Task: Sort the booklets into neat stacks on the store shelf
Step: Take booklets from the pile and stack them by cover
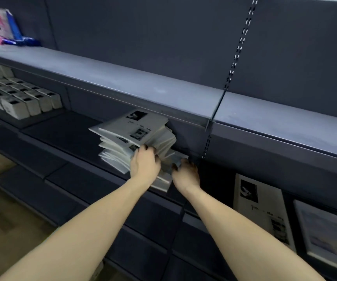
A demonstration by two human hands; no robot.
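A ragged stack of white booklets (131, 132) with black photo squares on the covers sits on the dark middle shelf (66, 134), its upper copies fanned out and askew. My left hand (145, 163) grips the near right side of the stack, fingers curled into the fanned pages. My right hand (185, 173) is just right of it, fingers curled over the lower booklets' right edge. One more copy of the same booklet (262, 209) lies flat on the shelf to the right.
A grey upper shelf (143, 86) overhangs the stack closely. White boxes (21, 98) fill the shelf far left, and pink and blue packets (5, 29) stand on the top left. A framed picture (325, 236) lies at the right edge. A slotted upright (232, 67) runs down the back wall.
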